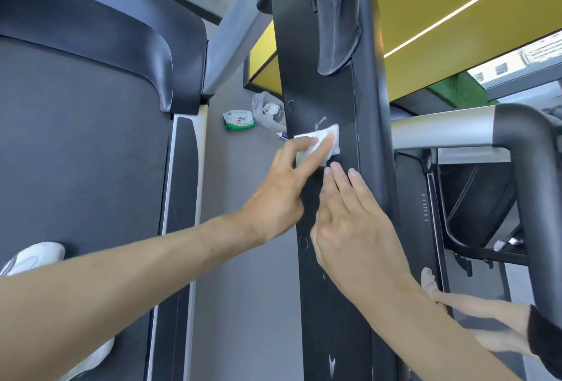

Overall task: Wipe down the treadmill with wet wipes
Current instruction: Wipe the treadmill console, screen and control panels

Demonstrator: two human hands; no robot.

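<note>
Black and scuffed, the treadmill post is running up the middle of the view. Nearest, well to the left of the post, a white shoe is resting on the grey belt. Both hands are lying on the face of the post, close together but not touching. The right hand is lying flat against the post, fingers straight and pointing up, holding nothing. Just above it, the left hand is reaching in from the left and pressing a white wipe against the post with outstretched fingers. A pale smear is showing on the post just above the wipe. Farther off, on the grey floor left of the post, a green-and-white pack of wipes is lying beside a clear plastic bag of crumpled white scraps; the bag is partly hidden behind the post. To the right of the post, a silver-and-black handrail is stretching sideways.
</note>
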